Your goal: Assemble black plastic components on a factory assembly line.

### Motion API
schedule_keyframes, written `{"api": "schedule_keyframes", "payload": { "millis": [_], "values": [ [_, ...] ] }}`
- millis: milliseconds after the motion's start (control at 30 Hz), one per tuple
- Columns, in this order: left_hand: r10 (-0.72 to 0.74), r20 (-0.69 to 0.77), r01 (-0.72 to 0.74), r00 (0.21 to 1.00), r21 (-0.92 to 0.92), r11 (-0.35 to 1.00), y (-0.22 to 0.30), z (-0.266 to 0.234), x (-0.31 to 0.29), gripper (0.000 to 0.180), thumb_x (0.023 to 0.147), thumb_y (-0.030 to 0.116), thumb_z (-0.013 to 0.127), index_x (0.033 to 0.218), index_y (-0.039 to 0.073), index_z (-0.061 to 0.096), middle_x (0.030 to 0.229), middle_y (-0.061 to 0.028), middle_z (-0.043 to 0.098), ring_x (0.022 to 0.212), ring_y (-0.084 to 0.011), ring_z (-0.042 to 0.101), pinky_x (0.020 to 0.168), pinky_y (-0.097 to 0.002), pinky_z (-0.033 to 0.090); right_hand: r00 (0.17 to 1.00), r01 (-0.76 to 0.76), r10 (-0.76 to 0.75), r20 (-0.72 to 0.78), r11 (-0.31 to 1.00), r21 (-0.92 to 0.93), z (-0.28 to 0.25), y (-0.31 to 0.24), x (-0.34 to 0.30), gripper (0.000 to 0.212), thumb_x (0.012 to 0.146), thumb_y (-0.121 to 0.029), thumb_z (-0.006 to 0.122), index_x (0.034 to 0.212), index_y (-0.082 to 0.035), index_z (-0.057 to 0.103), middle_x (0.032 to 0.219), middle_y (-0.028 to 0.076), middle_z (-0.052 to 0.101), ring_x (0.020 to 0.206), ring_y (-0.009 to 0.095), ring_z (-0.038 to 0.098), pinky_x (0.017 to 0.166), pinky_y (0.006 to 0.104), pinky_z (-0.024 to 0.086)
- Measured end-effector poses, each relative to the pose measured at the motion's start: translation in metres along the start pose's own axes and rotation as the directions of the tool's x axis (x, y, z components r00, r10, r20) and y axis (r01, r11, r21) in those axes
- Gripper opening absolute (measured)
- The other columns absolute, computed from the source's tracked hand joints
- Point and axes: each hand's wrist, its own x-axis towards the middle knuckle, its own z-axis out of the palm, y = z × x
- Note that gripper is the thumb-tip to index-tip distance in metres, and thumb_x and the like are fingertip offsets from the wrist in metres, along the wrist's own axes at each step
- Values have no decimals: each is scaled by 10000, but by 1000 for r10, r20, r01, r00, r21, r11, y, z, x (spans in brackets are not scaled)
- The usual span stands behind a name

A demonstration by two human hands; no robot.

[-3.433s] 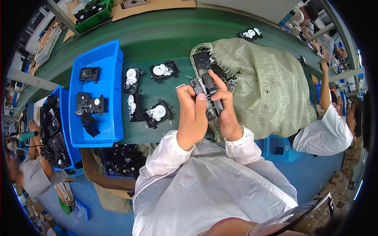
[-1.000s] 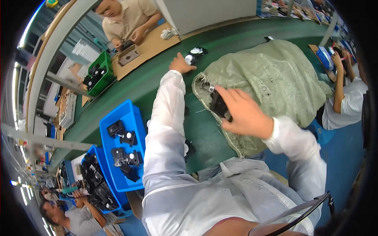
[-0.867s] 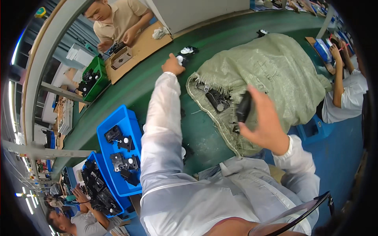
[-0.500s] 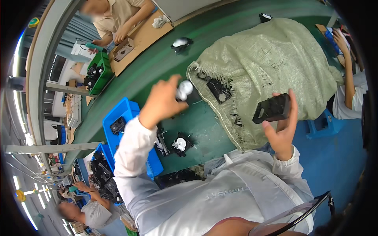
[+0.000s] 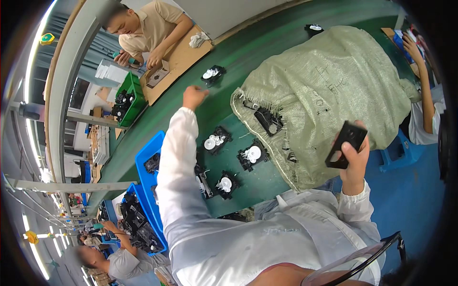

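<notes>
My left hand (image 5: pixel 194 98) reaches out over the green surface, its thumb apart and the other fingers partly hidden. Just beyond it lies a black gear assembly (image 5: pixel 213 74) with white gears; a gap seems to remain between them. My right hand (image 5: pixel 357 167) grips a black plastic housing (image 5: pixel 345 144), box-shaped, in front of the woven sack. Closer to me, more gear assemblies rest on the green surface: one (image 5: pixel 215 141) by my left sleeve, one (image 5: pixel 253 154) by the sack's mouth, and one (image 5: pixel 225 184) near my body.
A bulging pale green woven sack (image 5: pixel 329 86) with black parts at its mouth fills the right side. Left of my arm is a blue bin (image 5: pixel 141 164). Across the green belt, a person works beside a green crate (image 5: pixel 137 102). A blue stool (image 5: pixel 403 155) stands at right.
The gear assembly by my left hand now lies near the sack's mouth. That hand has moved farther out. The far gear assemblies shifted left along the belt. My right hand has tilted the housing upright.
</notes>
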Motion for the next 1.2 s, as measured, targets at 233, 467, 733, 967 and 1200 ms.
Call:
{"api": "schedule_keyframes", "payload": {
  "millis": [233,467,733,967,1200],
  "values": [
    [-155,-169,134,973,-129,982,-19,56,44,243,796,358,760,974,196,788,995,-45,747,1025,-280,676,949,-528,425,919,-285,387,-68,777,561,8,-3,3,371,847,-145,589,1205,-51,561,1125,122,626,1014,270,621,825,427,520],
    [245,-525,-318,815,-52,947,11,-31,-12,193,875,196,687,902,9,729,824,-211,703,791,-375,696,732,-430,533,869,-495,286,404,525,693,34,5,11,417,953,-235,450,1330,-64,502,1424,306,445,1225,382,525,961,470,470],
    [-110,-657,-547,746,-699,461,113,-103,-186,222,1004,205,574,996,-6,644,875,-41,659,752,-113,597,688,-255,493,811,-335,49,583,856,394,75,9,22,474,1038,-307,478,1440,-144,285,1318,199,500,1199,312,561,927,317,484],
    [-199,-456,-423,868,-887,186,178,-80,-295,168,1023,159,502,913,52,572,775,37,524,716,-43,469,645,-218,388,873,-121,45,486,985,126,141,17,6,499,1037,-391,448,1414,-111,280,1241,167,508,1209,310,572,924,389,522],
    [-155,-478,-445,864,-871,208,169,-53,-293,181,1038,193,482,982,42,563,802,-9,594,699,-67,551,608,-224,440,830,-48,-20,557,993,107,149,26,0,428,1058,-314,452,1387,-82,308,1178,87,465,1076,150,495,913,294,446]
  ]
}}
